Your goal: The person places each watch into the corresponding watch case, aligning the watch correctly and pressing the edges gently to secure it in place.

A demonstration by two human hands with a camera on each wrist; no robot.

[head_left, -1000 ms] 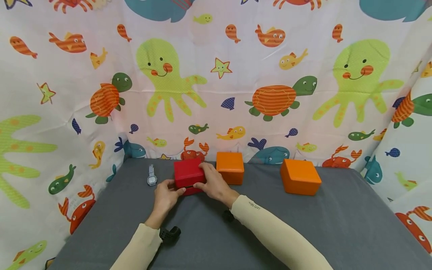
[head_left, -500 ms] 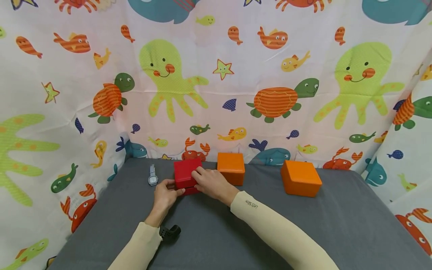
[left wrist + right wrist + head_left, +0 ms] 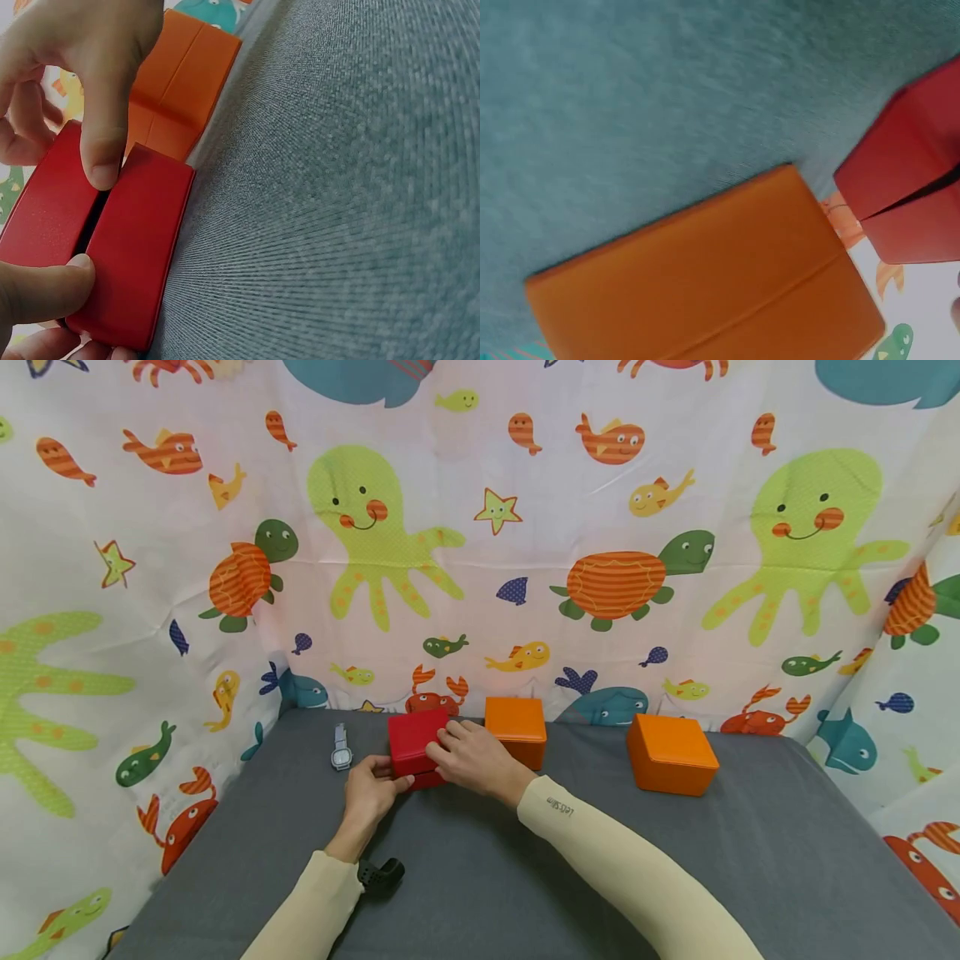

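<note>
A red box [image 3: 411, 737] with a smooth leather-like surface sits on the grey table. In the left wrist view a dark gap runs between its lid [image 3: 51, 202] and its lower part [image 3: 139, 240]. My left hand [image 3: 369, 795] grips the box at its front left corner, thumb on the front beside the gap and fingers round the side. At the right side, my right hand [image 3: 478, 762] holds the lid with curled fingers near its top edge, and its thumb presses at the gap. The right wrist view shows the gap continuing along the box's side.
A wristwatch [image 3: 341, 750] with a light strap lies left of the red box. One orange box [image 3: 516, 720] stands close behind my right hand, another orange box [image 3: 671, 752] farther right. A curtain [image 3: 510, 468] printed with sea animals hangs behind the table.
My right hand's fingers have drawn back from the lid's far right part toward its front and curled more. My left hand keeps its place on the box.
</note>
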